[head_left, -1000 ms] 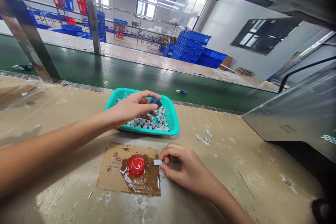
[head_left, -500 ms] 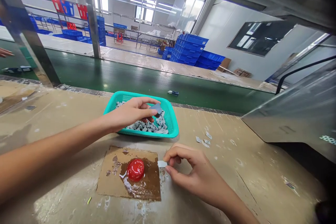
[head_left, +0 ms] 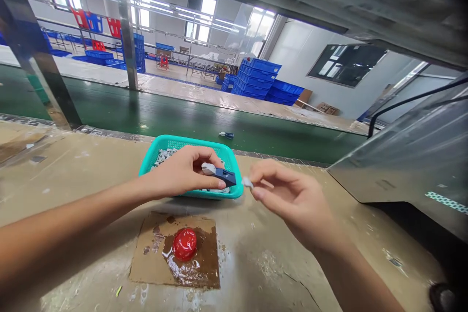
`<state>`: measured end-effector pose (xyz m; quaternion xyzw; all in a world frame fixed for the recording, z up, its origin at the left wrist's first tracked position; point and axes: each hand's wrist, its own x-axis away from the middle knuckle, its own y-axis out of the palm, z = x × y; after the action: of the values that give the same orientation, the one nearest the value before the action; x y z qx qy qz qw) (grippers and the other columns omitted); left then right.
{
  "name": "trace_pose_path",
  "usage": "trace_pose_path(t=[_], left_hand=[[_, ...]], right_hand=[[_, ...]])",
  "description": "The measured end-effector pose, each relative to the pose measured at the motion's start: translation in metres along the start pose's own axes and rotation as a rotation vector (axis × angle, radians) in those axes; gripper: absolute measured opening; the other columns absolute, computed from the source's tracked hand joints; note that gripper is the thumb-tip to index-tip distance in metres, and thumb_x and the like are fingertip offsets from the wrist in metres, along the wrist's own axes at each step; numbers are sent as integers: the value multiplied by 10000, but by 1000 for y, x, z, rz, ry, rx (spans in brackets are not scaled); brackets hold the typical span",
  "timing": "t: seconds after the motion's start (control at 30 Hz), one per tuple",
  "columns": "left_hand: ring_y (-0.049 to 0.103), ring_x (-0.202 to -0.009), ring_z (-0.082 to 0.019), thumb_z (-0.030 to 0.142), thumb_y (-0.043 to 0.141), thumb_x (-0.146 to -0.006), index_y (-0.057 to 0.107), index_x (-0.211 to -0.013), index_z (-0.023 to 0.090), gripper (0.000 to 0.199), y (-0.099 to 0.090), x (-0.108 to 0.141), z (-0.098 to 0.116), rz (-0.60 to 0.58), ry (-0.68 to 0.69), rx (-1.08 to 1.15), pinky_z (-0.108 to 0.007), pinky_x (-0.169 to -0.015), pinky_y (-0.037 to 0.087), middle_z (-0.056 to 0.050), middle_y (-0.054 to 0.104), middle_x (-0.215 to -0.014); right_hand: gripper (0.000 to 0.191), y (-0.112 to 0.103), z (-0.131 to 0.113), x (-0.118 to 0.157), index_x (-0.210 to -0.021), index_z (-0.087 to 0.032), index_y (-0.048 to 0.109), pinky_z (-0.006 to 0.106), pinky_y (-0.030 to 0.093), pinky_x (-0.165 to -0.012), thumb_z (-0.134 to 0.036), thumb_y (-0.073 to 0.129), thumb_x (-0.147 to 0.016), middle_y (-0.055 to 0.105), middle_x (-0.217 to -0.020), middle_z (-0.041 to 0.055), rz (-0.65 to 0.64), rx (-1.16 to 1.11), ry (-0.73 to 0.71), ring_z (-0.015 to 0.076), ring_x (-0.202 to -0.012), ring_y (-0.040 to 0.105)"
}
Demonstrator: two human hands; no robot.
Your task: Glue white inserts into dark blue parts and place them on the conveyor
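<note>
My left hand (head_left: 179,171) is over the teal plastic basket (head_left: 190,142) and shut on a dark blue block (head_left: 225,176), with a pale grey piece (head_left: 208,168) against the block's near end. Several small grey parts (head_left: 164,157) lie in the basket, partly hidden by that hand. My right hand (head_left: 292,200) pinches a small white strip (head_left: 247,183) between thumb and forefinger, just right of the blue block and apart from it. Below them lies a cardboard sheet (head_left: 146,263) with a glossy red dome (head_left: 185,244) in a brown wet patch (head_left: 206,265).
The tan workbench (head_left: 73,170) has a worn, scuffed surface. A green conveyor belt (head_left: 146,117) runs along its far edge, with a small dark part (head_left: 226,135) on it. A grey metal housing (head_left: 409,156) stands at the right. Stacked blue crates (head_left: 254,78) stand far behind.
My right hand has lifted the white strip off the cardboard's edge and moved up beside the blue block. My left hand has turned the block, and the view has tilted slightly.
</note>
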<state>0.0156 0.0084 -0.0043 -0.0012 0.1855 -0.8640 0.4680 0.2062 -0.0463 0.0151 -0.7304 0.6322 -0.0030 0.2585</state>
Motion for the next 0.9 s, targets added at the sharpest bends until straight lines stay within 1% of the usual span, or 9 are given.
trace_pose_path(t=[0.1,0.17,0.33,0.47,0.53,0.63,0.73,0.8,0.9], left_hand=[[535,-684,-114,277,636,-640,532,-729,162,178,1,2,1,68,132,-104,-231,-643,434,5,568,-728],[551,-729,-121,252,620,-655,522,-739,158,160,1,3,2,67,176,-92,-241,-691,448,-10,586,-771],[531,-602,-89,224,634,-638,527,-743,140,172,0,3,3,91,131,3,-204,-558,445,-2,575,-707],[503,-562,-82,236,637,-638,535,-735,135,173,1,2,4,109,104,-68,-195,-511,420,6,566,-664],[510,-588,-86,256,632,-653,550,-779,143,188,1,3,4,115,183,-154,-196,-536,426,10,575,-681],[527,-639,-80,211,607,-690,571,-917,184,232,0,5,5,105,377,-330,-184,-592,422,24,601,-726],[513,-633,-63,191,593,-718,621,-865,202,150,-2,7,6,93,527,-478,-157,-581,394,35,612,-702],[498,-595,-56,212,601,-720,635,-816,187,105,-4,8,6,105,558,-482,-149,-546,381,31,614,-675],[487,-569,-55,219,633,-691,639,-789,163,113,-5,7,5,104,524,-381,-153,-525,379,16,622,-691]], right_hand=[[67,7,2,-16,-651,-189,616,249,513,-594,-238,654,-625,556,-875,53,35,-100,48,188,-851,538],[78,13,4,-23,-640,-180,625,249,527,-596,-242,665,-615,573,-877,52,14,-155,83,182,-834,553],[48,23,6,-27,-646,-161,644,246,525,-631,-202,662,-627,606,-766,33,36,-227,42,141,-717,571],[56,22,9,-26,-680,-153,658,258,514,-634,-179,660,-630,622,-724,29,26,-222,55,128,-653,571],[60,21,12,-25,-678,-161,665,267,513,-636,-171,666,-618,632,-725,28,31,-217,61,137,-672,574],[63,20,16,-24,-643,-181,676,290,508,-665,-144,672,-592,652,-736,29,66,-198,37,161,-730,588],[61,18,18,-23,-610,-191,686,305,500,-692,-138,657,-612,666,-757,36,39,-163,17,174,-765,597],[69,17,18,-22,-645,-195,695,298,500,-708,-146,646,-639,668,-788,37,-19,-170,18,175,-803,596],[113,17,17,-20,-744,-197,683,275,509,-704,-144,645,-651,662,-797,22,-96,-218,21,159,-802,596]])
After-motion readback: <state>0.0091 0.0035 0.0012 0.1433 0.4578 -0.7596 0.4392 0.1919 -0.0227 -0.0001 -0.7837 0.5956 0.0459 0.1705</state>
